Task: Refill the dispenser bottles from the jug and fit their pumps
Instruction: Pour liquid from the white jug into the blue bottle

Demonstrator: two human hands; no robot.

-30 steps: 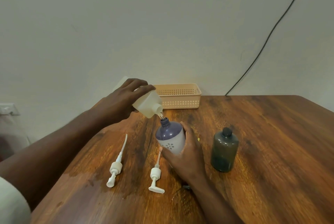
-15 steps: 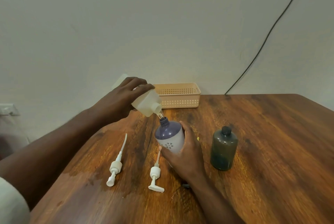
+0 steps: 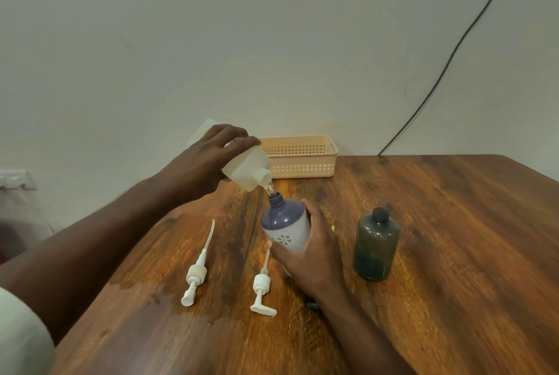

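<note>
My left hand (image 3: 208, 160) grips a translucent white jug (image 3: 246, 170), tilted spout-down over the open neck of a purple and white bottle (image 3: 284, 225). Clear liquid runs from the spout into that neck. My right hand (image 3: 314, 250) wraps around the bottle's right side and holds it leaning slightly left. A dark grey bottle (image 3: 376, 246) stands upright to the right with its neck open, apart from both hands. Two white pumps lie on the wooden table (image 3: 453, 253): a left pump (image 3: 196, 274) and a right pump (image 3: 262, 287) just left of my right hand.
A peach plastic basket (image 3: 301, 156) sits at the table's far edge against the wall, right behind the jug. A black cable (image 3: 447, 63) runs down the wall to the table's back. A wet patch (image 3: 157, 287) darkens the wood near the left pump.
The jug stays tipped over the purple bottle and liquid keeps flowing. Both hands and the bottles hold nearly the same places; only the view shifts slightly.
</note>
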